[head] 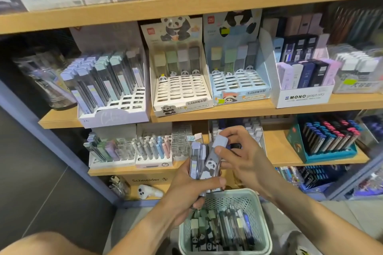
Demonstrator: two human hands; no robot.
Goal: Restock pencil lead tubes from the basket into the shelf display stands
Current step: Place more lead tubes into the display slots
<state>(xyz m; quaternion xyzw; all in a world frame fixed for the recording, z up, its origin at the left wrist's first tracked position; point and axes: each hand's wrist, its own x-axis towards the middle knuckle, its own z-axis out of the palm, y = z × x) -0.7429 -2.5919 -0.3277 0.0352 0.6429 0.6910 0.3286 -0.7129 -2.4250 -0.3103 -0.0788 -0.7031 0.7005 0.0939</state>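
The left hand (186, 190) grips a bundle of lead tubes (204, 163); the right hand (242, 157) pinches one. The basket (262, 209) at six o'clock is well stocked, and the panda stand (182, 89) at twelve has many empty slots.

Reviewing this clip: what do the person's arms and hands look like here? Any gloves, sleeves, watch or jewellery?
Both arms are bare as far up as the frame shows: no sleeves in view. The left hand and right hand wear no gloves, and no rings, watch or wristband show on either hand or wrist. No cables or markings are visible on them.
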